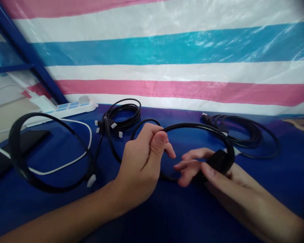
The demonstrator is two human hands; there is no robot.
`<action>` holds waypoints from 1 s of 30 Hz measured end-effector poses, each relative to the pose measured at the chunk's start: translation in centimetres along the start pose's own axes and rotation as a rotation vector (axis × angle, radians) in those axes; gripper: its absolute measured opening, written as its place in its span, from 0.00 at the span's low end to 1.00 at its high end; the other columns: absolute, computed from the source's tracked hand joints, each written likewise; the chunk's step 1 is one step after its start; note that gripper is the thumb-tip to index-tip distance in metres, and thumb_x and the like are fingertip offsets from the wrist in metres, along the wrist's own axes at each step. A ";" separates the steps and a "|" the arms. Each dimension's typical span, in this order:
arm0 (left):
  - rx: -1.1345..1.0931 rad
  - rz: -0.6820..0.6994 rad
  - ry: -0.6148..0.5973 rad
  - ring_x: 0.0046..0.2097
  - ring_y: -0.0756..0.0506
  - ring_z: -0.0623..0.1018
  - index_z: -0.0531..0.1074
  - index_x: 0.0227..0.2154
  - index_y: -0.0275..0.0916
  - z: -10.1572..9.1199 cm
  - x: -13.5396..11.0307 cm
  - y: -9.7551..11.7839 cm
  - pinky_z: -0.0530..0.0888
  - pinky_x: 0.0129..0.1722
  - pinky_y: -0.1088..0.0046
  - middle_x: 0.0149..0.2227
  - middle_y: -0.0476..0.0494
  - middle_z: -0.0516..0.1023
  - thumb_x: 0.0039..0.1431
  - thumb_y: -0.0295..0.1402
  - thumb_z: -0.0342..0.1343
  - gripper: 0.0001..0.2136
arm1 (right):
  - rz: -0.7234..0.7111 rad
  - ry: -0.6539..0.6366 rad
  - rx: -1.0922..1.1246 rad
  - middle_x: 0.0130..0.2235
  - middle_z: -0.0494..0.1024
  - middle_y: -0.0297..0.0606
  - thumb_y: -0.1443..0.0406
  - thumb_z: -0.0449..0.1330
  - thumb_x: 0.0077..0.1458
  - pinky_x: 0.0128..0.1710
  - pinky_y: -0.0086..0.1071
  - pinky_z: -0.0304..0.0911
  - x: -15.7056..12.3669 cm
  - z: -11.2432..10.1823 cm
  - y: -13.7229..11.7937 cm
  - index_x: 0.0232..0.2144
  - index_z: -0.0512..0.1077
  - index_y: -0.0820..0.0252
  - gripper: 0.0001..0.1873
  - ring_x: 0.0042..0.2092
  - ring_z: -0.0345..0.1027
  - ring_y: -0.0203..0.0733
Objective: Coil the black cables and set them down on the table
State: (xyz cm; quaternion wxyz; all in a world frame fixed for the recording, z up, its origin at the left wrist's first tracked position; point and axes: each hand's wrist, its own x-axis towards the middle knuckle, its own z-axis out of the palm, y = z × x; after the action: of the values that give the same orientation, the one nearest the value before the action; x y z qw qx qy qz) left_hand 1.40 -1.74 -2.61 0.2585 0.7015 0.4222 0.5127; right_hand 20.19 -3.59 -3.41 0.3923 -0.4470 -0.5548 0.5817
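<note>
Black cable (197, 126): sits mid-frame, lifted just above the blue table (167, 216), arching in a loop between both hands.

- Left hand (142, 165), centre of frame, forearm entering from the lower left. Fingers curled, thumb pressed against the index finger, pinching the cable at the top left of its arch.
- Right hand (205, 168), lower right of centre. Thumb lies on top of a black plug (219, 159) on the cable, with the fingers stretched out underneath, so the plug is gripped between them. Fingertips point toward the left hand, close to it but not touching.
- Left of frame: a large black loop (17, 158), blurred, with a white connector (91, 180) at its lower right. Cannot tell whether it joins the held cable.
- A white cord (88, 138) curves across the table inside that loop.
- Behind the left hand: a coiled black bundle (124, 114) with white tips.
- Right, farther back: another loose black coil (253, 135) lying flat.
- Upper left on the table edge: a white power strip (68, 108).
- Background: a striped tarp (167, 50) in pink, white and blue, and a blue post (27, 50) at the left.
</note>
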 end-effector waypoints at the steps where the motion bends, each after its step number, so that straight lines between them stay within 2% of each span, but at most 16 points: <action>1: 0.067 0.045 -0.027 0.29 0.53 0.73 0.64 0.35 0.42 -0.1 0.1 -0.1 0.68 0.33 0.77 0.28 0.53 0.76 0.67 0.35 0.39 0.09 | -0.015 0.008 0.056 0.27 0.76 0.34 0.52 0.56 0.58 0.49 0.43 0.63 0.1 0.1 -0.1 0.40 0.71 0.51 0.13 0.43 0.71 0.45; 4: 0.353 0.290 -0.061 0.43 0.48 0.75 0.66 0.41 0.40 -0.3 0.9 -0.5 0.68 0.47 0.71 0.38 0.47 0.77 0.64 0.32 0.47 0.06 | -0.017 0.069 0.219 0.17 0.63 0.27 0.54 0.56 0.58 0.40 0.37 0.68 0.5 0.2 -0.6 0.38 0.70 0.52 0.11 0.29 0.70 0.39; 6: 0.505 0.386 -0.012 0.54 0.43 0.70 0.65 0.45 0.39 -0.5 1.4 -0.8 0.60 0.58 0.62 0.45 0.42 0.75 0.58 0.31 0.53 0.12 | 0.007 0.084 0.281 0.16 0.57 0.24 0.55 0.55 0.59 0.38 0.35 0.69 0.6 0.1 -0.9 0.37 0.69 0.53 0.10 0.24 0.66 0.35; 7: 0.522 0.368 0.013 0.58 0.40 0.66 0.65 0.47 0.39 -0.5 1.6 -1.0 0.57 0.60 0.58 0.50 0.41 0.73 0.55 0.31 0.55 0.16 | 0.017 0.085 0.302 0.16 0.55 0.24 0.56 0.55 0.59 0.36 0.35 0.69 0.7 0.0 -0.9 0.36 0.69 0.53 0.09 0.22 0.63 0.33; 9: 0.396 0.212 0.017 0.62 0.38 0.61 0.60 0.53 0.40 -0.3 1.8 -1.3 0.56 0.61 0.54 0.58 0.39 0.64 0.50 0.31 0.58 0.26 | 0.024 0.087 0.317 0.17 0.52 0.23 0.57 0.56 0.58 0.31 0.32 0.69 0.6 -0.1 -0.9 0.38 0.69 0.53 0.08 0.19 0.57 0.30; 11: 0.085 -0.021 -0.045 0.60 0.39 0.64 0.52 0.59 0.44 0.2 1.7 -1.3 0.65 0.57 0.57 0.62 0.38 0.58 0.47 0.28 0.59 0.36 | 0.024 0.063 0.270 0.17 0.51 0.22 0.57 0.58 0.56 0.25 0.29 0.67 0.5 -0.2 -0.9 0.41 0.68 0.53 0.11 0.18 0.53 0.30; 12: -0.096 -0.154 -0.101 0.56 0.40 0.70 0.49 0.60 0.46 0.4 1.6 -1.2 0.70 0.53 0.60 0.63 0.38 0.56 0.46 0.27 0.59 0.39 | 0.038 0.035 0.229 0.16 0.52 0.22 0.57 0.59 0.56 0.23 0.28 0.65 0.5 -0.2 -0.8 0.44 0.67 0.53 0.14 0.18 0.51 0.30; 14: -0.414 -0.424 -0.228 0.41 0.46 0.78 0.47 0.61 0.47 0.9 1.3 -0.6 0.76 0.41 0.67 0.61 0.35 0.59 0.45 0.25 0.58 0.40 | 0.075 -0.024 0.153 0.16 0.52 0.21 0.56 0.58 0.56 0.19 0.27 0.61 0.4 -0.2 -0.9 0.51 0.64 0.52 0.21 0.17 0.47 0.29; 16: -0.606 -0.651 -0.350 0.26 0.54 0.77 0.47 0.61 0.46 1.1 1.0 0.3 0.75 0.28 0.74 0.58 0.34 0.64 0.49 0.26 0.57 0.37 | 0.104 -0.048 0.127 0.16 0.51 0.19 0.56 0.57 0.57 0.18 0.25 0.58 0.4 -0.2 -0.9 0.57 0.57 0.51 0.27 0.17 0.43 0.29; 18: -0.655 -0.758 -0.438 0.18 0.59 0.70 0.52 0.60 0.46 1.0 0.8 1.1 0.68 0.17 0.80 0.51 0.38 0.70 0.54 0.32 0.56 0.31 | 0.109 -0.039 0.118 0.16 0.51 0.19 0.56 0.57 0.57 0.17 0.24 0.55 0.3 -0.2 -0.8 0.61 0.50 0.48 0.33 0.17 0.43 0.29; 21: -0.610 -0.671 -0.539 0.13 0.62 0.60 0.65 0.53 0.47 0.7 0.7 2.0 0.57 0.11 0.83 0.38 0.48 0.74 0.59 0.37 0.53 0.18 | 0.071 -0.012 -0.014 0.16 0.59 0.22 0.55 0.56 0.57 0.17 0.25 0.56 0.0 -0.2 -0.6 0.63 0.46 0.47 0.36 0.17 0.53 0.32; 23: -0.576 -0.540 -0.555 0.17 0.60 0.63 0.71 0.47 0.45 0.5 0.6 2.3 0.62 0.16 0.84 0.31 0.52 0.73 0.60 0.33 0.52 0.13 | 0.003 0.043 -0.166 0.19 0.66 0.26 0.55 0.57 0.56 0.19 0.27 0.57 -0.3 0.0 -0.5 0.60 0.55 0.47 0.31 0.19 0.58 0.34; 25: -0.538 -0.421 -0.549 0.25 0.57 0.70 0.74 0.44 0.45 0.3 0.4 2.5 0.68 0.25 0.83 0.28 0.53 0.72 0.59 0.29 0.52 0.12 | -0.088 0.097 -0.293 0.20 0.68 0.29 0.55 0.59 0.55 0.18 0.27 0.56 -0.7 0.2 -0.6 0.48 0.68 0.48 0.18 0.20 0.59 0.35; 27: -0.485 -0.322 -0.544 0.32 0.53 0.73 0.74 0.45 0.46 0.2 0.3 2.5 0.70 0.34 0.81 0.29 0.52 0.73 0.60 0.28 0.51 0.13 | -0.131 0.127 -0.360 0.18 0.68 0.29 0.56 0.60 0.52 0.16 0.27 0.54 -0.8 0.3 -0.8 0.32 0.70 0.51 0.07 0.19 0.58 0.36; 28: -0.448 -0.265 -0.540 0.35 0.53 0.74 0.74 0.45 0.46 0.1 0.2 2.4 0.70 0.36 0.80 0.31 0.52 0.74 0.61 0.28 0.50 0.13 | -0.123 0.132 -0.375 0.18 0.68 0.29 0.56 0.60 0.52 0.16 0.28 0.55 -0.8 0.3 -0.8 0.27 0.69 0.52 0.08 0.19 0.59 0.37; 30: -0.354 -0.149 -0.518 0.39 0.52 0.75 0.75 0.44 0.45 0.1 0.1 2.3 0.70 0.42 0.79 0.34 0.52 0.76 0.62 0.26 0.48 0.14 | -0.081 0.130 -0.381 0.19 0.71 0.31 0.56 0.60 0.51 0.20 0.29 0.61 -0.5 0.1 -0.9 0.25 0.68 0.54 0.10 0.22 0.64 0.39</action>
State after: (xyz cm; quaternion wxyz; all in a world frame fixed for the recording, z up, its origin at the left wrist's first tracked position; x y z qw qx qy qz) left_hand 2.22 -2.86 -0.75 0.5123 0.7199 0.2968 0.3622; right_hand 20.18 -4.05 -2.43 0.3587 -0.5269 -0.6460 0.4200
